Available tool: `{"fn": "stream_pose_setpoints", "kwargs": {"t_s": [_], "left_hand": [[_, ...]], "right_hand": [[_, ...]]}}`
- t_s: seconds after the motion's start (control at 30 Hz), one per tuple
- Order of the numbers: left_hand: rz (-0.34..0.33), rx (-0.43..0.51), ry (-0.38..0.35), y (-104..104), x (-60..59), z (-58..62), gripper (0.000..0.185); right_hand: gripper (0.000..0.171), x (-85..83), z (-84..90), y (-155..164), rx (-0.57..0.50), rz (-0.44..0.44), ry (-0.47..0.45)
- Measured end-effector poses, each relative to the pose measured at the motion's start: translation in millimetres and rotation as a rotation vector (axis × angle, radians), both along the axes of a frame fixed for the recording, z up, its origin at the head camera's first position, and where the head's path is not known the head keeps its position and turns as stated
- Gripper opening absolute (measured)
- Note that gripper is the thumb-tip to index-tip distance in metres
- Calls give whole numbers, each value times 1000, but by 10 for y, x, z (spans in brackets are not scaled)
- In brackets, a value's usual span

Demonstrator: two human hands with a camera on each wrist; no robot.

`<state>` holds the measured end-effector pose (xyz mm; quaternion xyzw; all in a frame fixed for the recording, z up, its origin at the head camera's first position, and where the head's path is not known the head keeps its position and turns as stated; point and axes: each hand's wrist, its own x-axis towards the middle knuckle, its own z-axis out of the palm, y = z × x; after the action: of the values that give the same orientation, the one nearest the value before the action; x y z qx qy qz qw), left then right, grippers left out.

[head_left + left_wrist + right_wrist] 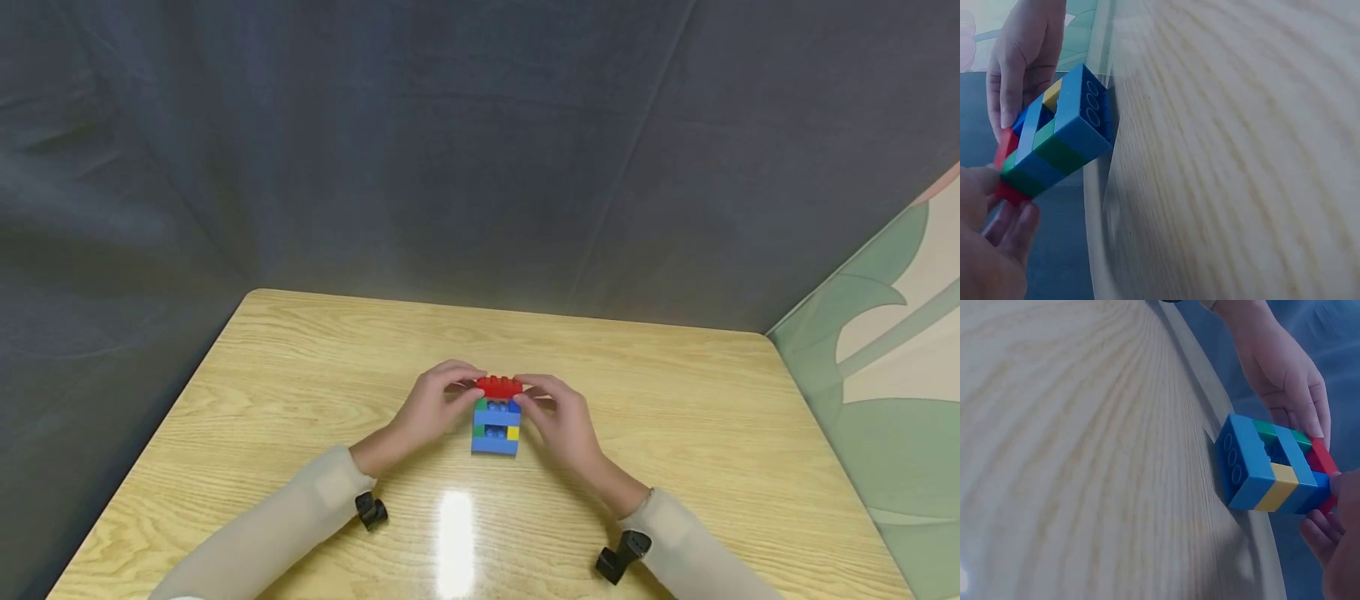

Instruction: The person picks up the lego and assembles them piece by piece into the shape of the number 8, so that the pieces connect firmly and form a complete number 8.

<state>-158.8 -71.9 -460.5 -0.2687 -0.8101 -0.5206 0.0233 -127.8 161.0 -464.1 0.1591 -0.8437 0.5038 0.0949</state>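
On the wooden table (300,375), near its middle, stood a small block build (496,427) of stacked bricks: blue courses with a green brick on the person's left side and a yellow brick on the right, and an opening through the middle. A red brick (498,386) sat on top as the uppermost course. The left hand (433,408) was at the left end of the red brick, with fingers curled over its top and the thumb at its near side, pinching that end. The right hand (558,417) mirrored this at the right end, fingers and thumb likewise closed narrowly on the brick. The wrist views confirmed contact: in the left wrist view the left hand (991,244) met the red end of the build (1054,140), with the right hand (1022,56) on the far side; in the right wrist view the right hand (1335,544) touched the red brick (1322,459) and the left hand (1285,375) lay opposite. Whether the red brick was fully seated could not be determined. Both forearms, in pale sleeves (285,525), rested low over the table, each with a black wrist mount (371,510). A dark cloth backdrop (450,150) hung behind the table.
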Motion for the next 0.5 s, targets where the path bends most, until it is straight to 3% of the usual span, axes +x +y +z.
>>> {"fn": "stream_pose_setpoints", "kwargs": {"t_s": [0.2,0.5], "left_hand": [[31,-49,-80,47,-53,-39,32],[56,-91,-120,124,-126,-74,33]], "right_hand": [[30,-105,-33,-22,2,-27,-84],[41,-162,-45,-41,41,-33,-222]]}}
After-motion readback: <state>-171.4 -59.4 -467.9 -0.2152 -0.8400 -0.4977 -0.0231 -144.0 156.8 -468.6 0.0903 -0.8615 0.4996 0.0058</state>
